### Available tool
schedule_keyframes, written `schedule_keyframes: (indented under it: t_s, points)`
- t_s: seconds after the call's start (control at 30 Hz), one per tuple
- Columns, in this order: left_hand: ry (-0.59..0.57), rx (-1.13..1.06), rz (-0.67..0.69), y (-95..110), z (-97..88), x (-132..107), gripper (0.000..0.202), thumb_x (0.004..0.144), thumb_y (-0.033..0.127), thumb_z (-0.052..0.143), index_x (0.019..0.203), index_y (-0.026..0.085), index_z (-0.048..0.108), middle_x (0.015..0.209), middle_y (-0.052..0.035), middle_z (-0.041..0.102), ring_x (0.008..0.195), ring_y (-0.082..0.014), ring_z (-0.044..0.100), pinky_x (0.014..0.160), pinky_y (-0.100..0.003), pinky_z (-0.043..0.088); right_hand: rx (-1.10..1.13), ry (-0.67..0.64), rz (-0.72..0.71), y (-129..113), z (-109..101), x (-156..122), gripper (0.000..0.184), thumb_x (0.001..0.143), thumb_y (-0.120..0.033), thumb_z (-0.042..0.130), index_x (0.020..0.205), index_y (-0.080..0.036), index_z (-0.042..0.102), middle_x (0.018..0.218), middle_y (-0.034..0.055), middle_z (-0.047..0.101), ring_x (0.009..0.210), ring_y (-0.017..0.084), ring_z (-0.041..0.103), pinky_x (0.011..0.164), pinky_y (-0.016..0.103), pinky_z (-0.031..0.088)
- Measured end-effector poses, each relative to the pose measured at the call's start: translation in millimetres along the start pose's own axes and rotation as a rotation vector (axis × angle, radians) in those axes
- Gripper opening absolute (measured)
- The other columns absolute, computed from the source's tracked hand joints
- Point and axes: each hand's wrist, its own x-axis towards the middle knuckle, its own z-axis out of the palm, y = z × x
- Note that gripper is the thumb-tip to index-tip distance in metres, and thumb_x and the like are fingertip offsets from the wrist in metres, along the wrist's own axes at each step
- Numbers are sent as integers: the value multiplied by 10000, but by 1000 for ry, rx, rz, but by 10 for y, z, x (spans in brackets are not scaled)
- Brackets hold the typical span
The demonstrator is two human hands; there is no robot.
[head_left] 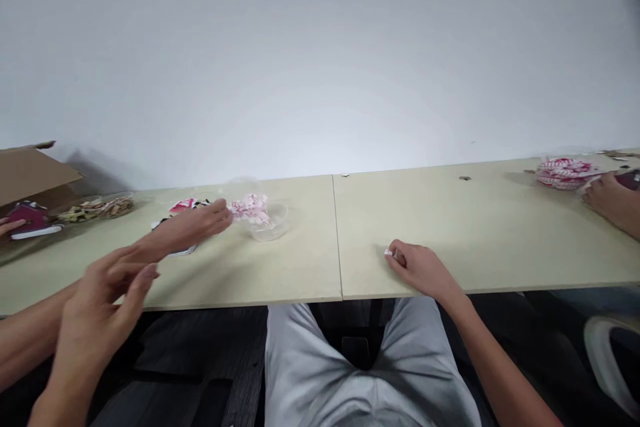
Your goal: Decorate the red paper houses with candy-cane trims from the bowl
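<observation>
My left hand [100, 310] hovers above the table's front edge at the left. Its fingers are spread and it holds nothing. My right hand [423, 268] rests on the beige table [480, 227], fingers curled and pinching a small white piece [389, 252]. Another person's arm comes in from the left, and their hand [200, 223] touches a pile of pink-and-white wrapped pieces [250, 208] at a clear plastic bowl [273, 225]. Red, black and white scraps [183, 205] lie just behind that hand.
A cardboard box [30, 173], a dark red shoe [30, 219] under a person's fingers, and a clear tray of brownish bits [95, 208] sit far left. At far right, another person's hand [610, 200] lies beside a heap of red-and-white wrappers [565, 172]. A white wall stands behind the table.
</observation>
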Motion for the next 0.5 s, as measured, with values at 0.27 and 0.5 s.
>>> schedule_keyframes:
  t_s: [0.27, 0.5]
  points:
    - [-228, 22, 184, 494, 542, 165, 367, 962, 483, 487, 1196, 217, 586, 846, -9, 689, 638, -164, 618, 617, -262, 462, 7, 0, -9, 44, 21, -14, 228, 982, -391, 422, 893, -234, 562, 687, -5, 643, 595, 162, 568, 597, 278, 300]
    - [-499, 238, 136, 627, 1015, 208, 520, 985, 465, 405, 1463, 260, 424, 944, -13, 749, 787, -231, 722, 606, -276, 420, 23, -3, -6, 74, 51, -21, 219, 987, -398, 425, 893, -240, 543, 675, -18, 622, 595, 161, 565, 604, 280, 312]
